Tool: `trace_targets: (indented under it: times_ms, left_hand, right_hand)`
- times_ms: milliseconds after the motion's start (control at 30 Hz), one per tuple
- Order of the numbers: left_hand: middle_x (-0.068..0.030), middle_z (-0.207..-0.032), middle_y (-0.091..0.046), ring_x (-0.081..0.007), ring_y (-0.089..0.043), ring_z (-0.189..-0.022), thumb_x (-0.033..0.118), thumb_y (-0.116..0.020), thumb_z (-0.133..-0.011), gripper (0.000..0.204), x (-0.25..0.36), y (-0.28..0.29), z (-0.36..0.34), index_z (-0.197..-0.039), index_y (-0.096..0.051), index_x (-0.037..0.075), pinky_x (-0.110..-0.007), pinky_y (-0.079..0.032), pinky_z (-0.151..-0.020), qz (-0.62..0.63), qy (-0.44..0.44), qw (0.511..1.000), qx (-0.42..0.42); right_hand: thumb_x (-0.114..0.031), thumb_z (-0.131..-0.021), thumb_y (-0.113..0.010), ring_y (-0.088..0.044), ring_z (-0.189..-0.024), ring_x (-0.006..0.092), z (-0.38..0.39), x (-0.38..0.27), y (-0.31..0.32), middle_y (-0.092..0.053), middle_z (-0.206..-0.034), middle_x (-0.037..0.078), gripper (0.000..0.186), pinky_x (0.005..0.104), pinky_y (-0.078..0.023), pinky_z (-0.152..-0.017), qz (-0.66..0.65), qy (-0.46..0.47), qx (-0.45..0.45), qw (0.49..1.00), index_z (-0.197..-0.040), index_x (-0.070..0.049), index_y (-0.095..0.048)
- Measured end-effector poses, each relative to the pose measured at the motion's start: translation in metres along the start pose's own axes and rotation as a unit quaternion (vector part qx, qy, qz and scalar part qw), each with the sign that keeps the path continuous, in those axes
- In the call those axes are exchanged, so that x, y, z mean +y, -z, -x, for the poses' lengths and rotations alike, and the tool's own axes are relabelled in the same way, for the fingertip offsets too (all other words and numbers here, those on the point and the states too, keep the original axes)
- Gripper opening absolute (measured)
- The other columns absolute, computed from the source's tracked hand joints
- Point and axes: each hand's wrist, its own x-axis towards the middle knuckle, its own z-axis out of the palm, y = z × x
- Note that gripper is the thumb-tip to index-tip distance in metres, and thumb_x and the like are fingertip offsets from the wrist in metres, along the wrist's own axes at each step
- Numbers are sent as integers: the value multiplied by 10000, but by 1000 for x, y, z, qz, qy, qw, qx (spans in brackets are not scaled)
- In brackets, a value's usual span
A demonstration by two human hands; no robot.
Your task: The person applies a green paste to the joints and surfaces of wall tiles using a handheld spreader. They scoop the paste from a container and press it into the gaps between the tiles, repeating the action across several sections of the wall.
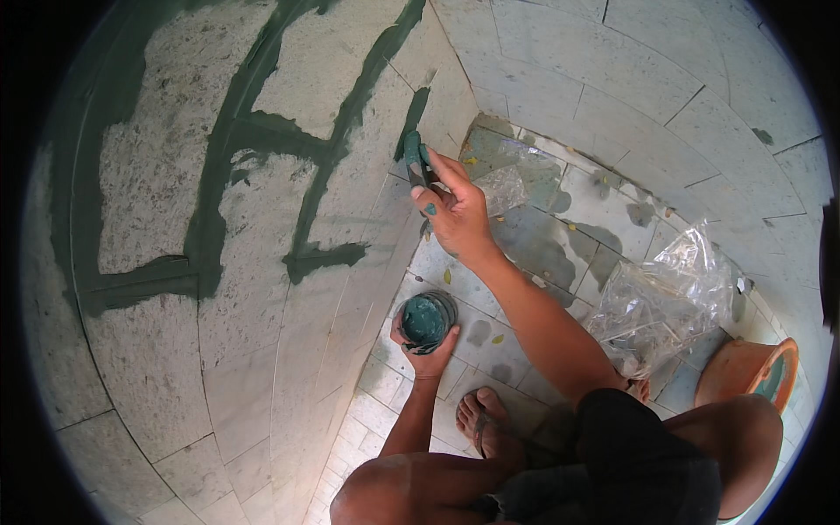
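My right hand (461, 214) is closed around a short, green-smeared paintbrush (415, 162), and my fingers hide part of it. Its green tip touches the tiled wall (254, 367) at the lower end of a dark green stripe (415, 118). Green smears mark my right fingers too. Lower down, my left hand (427, 357) grips a small round tub (451, 308) from below and the sides. Thick green coating (423, 324) lies inside it, and the tub's rim is smeared. More green bands (328, 153) run along the joints of the wall on the left.
Crumpled clear plastic (661, 297) lies on the tiled floor to the right, beside an orange-brown bucket (731, 367). Another plastic piece (503, 188) is near the corner. Damp patches (542, 245) and small leaves dot the floor. A second tiled wall (612, 87) rises behind. My sandalled foot (481, 416) is below the tub.
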Motion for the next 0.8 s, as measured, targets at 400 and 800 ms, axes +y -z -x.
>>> trace_targets:
  times_ms: [400, 800]
  left_hand:
    - [-165, -1294, -383, -294, -419, -1214, 234, -909, -540, 1042, 5, 1, -1, -1339, -287, -10, -419, -345, -1060, 42, 15, 999, -3]
    - [-158, -1293, -383, -291, -423, -1208, 247, -919, -522, 1061, 1, 1, 0, -1342, -293, -4, -417, -347, -1057, 7, 3, 1000, -1]
  right_hand:
    - [79, -752, -615, -549, -1154, 221, -6, -4, 7, -539, -1282, 147, 535, 300, -420, -987, -25, 35, -22, 999, -1280, 7, -573]
    - [24, -754, -621, -550, -1149, 252, 29, 2, 9, -541, -1271, 153, 480, 298, -448, -949, 58, 1, -137, 989, -1232, -26, -627]
